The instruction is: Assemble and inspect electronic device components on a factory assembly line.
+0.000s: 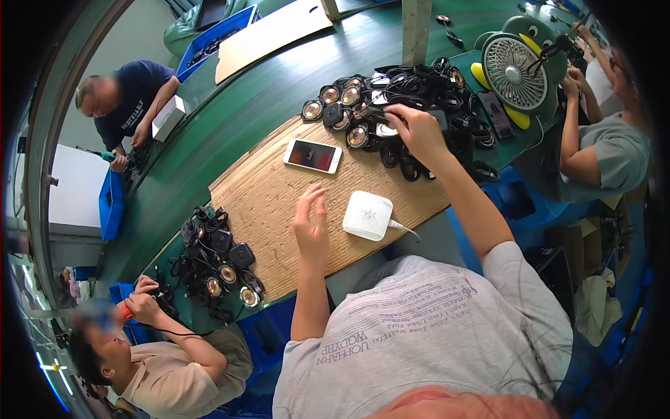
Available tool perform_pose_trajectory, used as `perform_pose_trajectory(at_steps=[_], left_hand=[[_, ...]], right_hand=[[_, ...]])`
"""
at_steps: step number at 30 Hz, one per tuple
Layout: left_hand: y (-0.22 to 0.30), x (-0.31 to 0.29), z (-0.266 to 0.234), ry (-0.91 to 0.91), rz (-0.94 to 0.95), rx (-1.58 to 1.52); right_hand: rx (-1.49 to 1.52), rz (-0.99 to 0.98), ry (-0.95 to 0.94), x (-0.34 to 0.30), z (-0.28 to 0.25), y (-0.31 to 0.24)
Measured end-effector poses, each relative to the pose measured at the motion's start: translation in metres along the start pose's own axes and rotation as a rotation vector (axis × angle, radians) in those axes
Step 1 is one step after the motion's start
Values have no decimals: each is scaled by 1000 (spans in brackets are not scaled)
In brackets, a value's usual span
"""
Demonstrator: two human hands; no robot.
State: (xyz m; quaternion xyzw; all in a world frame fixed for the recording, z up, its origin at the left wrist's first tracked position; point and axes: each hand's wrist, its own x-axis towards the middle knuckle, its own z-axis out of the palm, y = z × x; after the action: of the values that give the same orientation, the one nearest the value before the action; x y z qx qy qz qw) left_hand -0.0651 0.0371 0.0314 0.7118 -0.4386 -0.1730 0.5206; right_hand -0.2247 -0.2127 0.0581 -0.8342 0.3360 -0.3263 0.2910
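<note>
My right hand reaches into the far pile of round black discs with copper-coloured coils and black cables. Its thumb and forefinger are pinched together on a dark, thin piece that looks like a black cable. Above the cardboard sheet, my left hand is raised with its fingers apart, holding nothing. A white phone with its dark screen up lies on the cardboard beyond that hand. Right of it sits a white, rounded square device with a white cord.
A second pile of cabled discs lies at the left. Toward the right stand a dark phone and a green fan. Co-workers sit at left and right; another works across the green bench. A metal post rises at the back.
</note>
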Motion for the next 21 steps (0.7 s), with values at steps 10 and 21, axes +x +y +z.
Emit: perform_pose_trajectory(at_steps=[10, 21], left_hand=[[12, 40, 27, -181, -543, -1256], [-25, 83, 39, -394, -549, -771]], right_hand=[[560, 43, -296, -42, 30, -70], [-448, -561, -79, 6, 58, 9]])
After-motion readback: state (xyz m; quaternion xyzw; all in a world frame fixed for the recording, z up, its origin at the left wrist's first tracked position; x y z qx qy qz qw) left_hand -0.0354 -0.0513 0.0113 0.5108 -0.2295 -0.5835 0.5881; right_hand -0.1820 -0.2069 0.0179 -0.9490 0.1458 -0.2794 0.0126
